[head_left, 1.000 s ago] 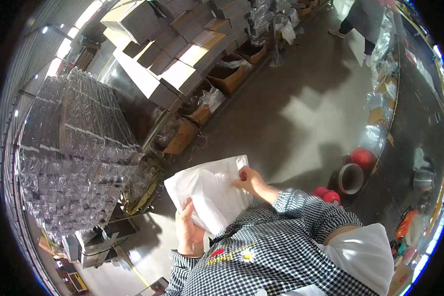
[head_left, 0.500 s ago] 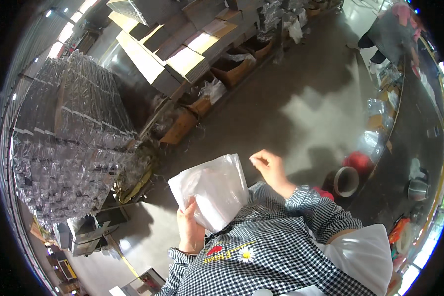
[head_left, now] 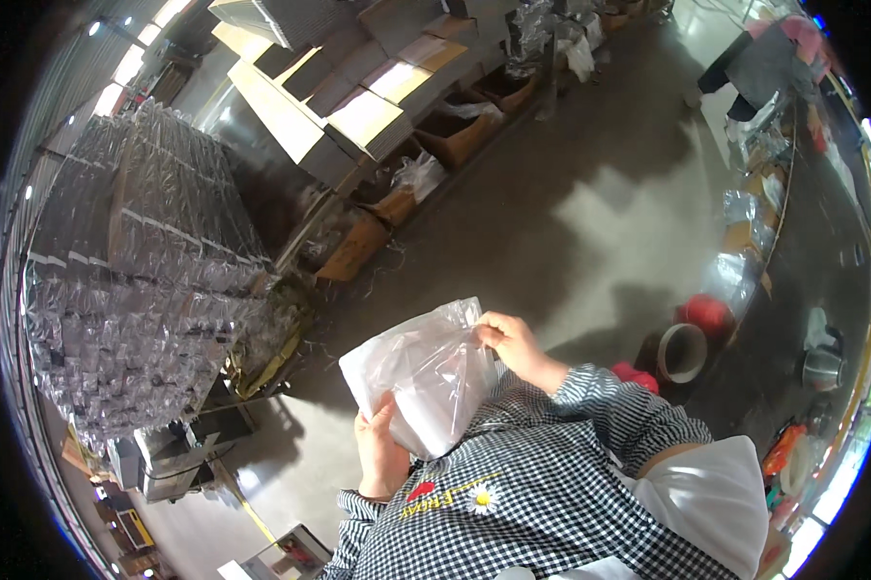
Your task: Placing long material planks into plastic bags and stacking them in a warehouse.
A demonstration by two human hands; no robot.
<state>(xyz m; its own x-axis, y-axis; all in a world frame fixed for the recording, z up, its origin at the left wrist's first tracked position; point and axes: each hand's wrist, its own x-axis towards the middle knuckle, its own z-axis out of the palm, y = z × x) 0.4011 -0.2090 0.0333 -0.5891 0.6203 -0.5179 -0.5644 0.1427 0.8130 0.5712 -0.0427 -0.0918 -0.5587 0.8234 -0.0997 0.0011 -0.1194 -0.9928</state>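
A stack of clear plastic bags (head_left: 421, 382) is held in front of my body. My left hand (head_left: 381, 449) grips its lower left edge, thumb on top and the other fingers hidden beneath. At the right side of the stack, my right hand (head_left: 513, 343) pinches the edge of the plastic between thumb and fingers. The upper film looks wrinkled and lifted near that pinch. How many bags are in the stack I cannot tell.
Plastic-wrapped goods (head_left: 145, 280) are piled high at the left. Cardboard boxes (head_left: 353, 246) line the floor below stacked panels (head_left: 368, 121). To the right are a red round object (head_left: 706, 314), a pale ring-shaped tub (head_left: 682, 353) and a metal kettle (head_left: 822, 367). Another person (head_left: 769, 68) stands far right.
My right hand has moved left and down from beside the stack and now pinches its right edge. The top plastic has become wrinkled. The other person's posture has shifted slightly.
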